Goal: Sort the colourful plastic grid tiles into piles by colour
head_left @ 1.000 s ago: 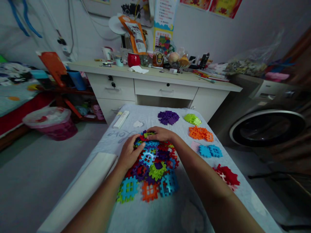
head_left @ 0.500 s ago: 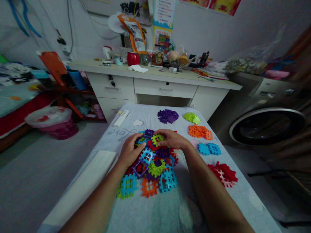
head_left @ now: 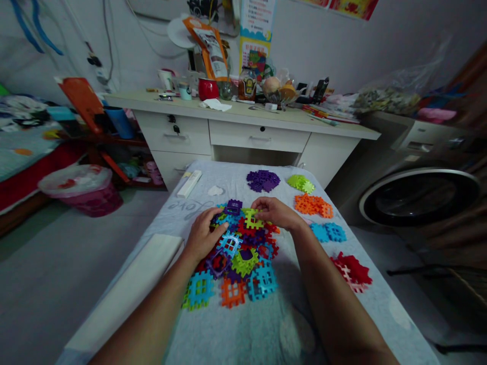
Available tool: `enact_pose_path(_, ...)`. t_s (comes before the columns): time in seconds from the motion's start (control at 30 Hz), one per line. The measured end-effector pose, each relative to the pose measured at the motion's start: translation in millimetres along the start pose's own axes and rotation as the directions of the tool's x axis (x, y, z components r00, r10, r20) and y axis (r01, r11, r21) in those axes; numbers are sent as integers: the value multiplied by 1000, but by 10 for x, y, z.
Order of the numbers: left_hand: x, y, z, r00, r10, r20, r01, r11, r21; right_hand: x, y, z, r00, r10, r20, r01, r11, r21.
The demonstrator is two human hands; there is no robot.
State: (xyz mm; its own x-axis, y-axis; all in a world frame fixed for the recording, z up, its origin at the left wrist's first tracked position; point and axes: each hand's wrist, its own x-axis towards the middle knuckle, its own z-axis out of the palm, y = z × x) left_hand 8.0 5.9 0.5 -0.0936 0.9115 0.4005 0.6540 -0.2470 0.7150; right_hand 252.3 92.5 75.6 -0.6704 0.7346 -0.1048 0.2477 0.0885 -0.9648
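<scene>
A mixed heap of plastic interlocking tiles (head_left: pixel 243 261) with notched edges, in several colours, lies on the cloth between my forearms. My right hand (head_left: pixel 279 214) pinches a yellow-green tile (head_left: pixel 251 219) between thumb and fingers, just above the heap's far right part. On the heap's left side rests my left hand (head_left: pixel 203 235), thumb spread away from its fingers and no tile in its grasp. Beside its thumb is a light blue window-shaped tile (head_left: pixel 230 244). A purple tile (head_left: pixel 233 206) sits at the heap's far edge.
Single-colour groups stand apart: purple tiles (head_left: pixel 263 181), green tiles (head_left: pixel 300 183), orange tiles (head_left: pixel 312 205), blue tiles (head_left: pixel 327 232) and red-and-pink tiles (head_left: pixel 352 272). A white box (head_left: pixel 189 184) lies far left on the cloth. Behind is a cluttered white desk (head_left: pixel 236 117); a washing machine (head_left: pixel 403 167) stands right.
My right hand has moved slightly right and away from me, bringing the yellow-green tile along and lifting it off the heap's middle. My left hand has stayed nearly in place.
</scene>
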Motion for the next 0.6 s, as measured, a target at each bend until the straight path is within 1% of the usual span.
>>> enact_pose_path(0.1, -5, -3, 0, 1000, -3, 3, 3, 1000, 3, -25, -31, -29, 1000, 0, 18, -1, 999, 49)
enact_pose_path(0.2, -6, 8, -7, 1000, -8, 3, 8, 1000, 0, -58, -75, -77, 1000, -23, -20, 25, 995, 95)
enact_pose_path(0.3, -3, 18, -14, 1000, -9, 2, 9, 1000, 1, -76, -89, -164, 991, -45, -127, 65, 986, 156)
enact_pose_path(0.37, -1, 18, -16, 1000, -7, 4, 7, 1000, 2, -60, -61, -254, 973, -45, -227, 83, 983, 162)
enact_pose_path(0.43, 2, 17, -17, 1000, -2, 8, 2, 1000, 2, -10, -6, -380, 940, -26, -340, 80, 986, 146)
enact_pose_path(0.5, 4, 19, -18, 1000, 0, 9, 0, 1000, 5, 68, 60, -551, 887, 8, -461, 67, 987, 146)
enact_pose_path(0.57, 5, 23, -20, 1000, -3, 8, 3, 1000, 9, 154, 120, -762, 805, 53, -591, 57, 984, 166)
enact_pose_path(0.6, 5, 25, -20, 1000, -6, 8, 6, 1000, 11, 195, 145, -880, 745, 84, -662, 47, 983, 178)
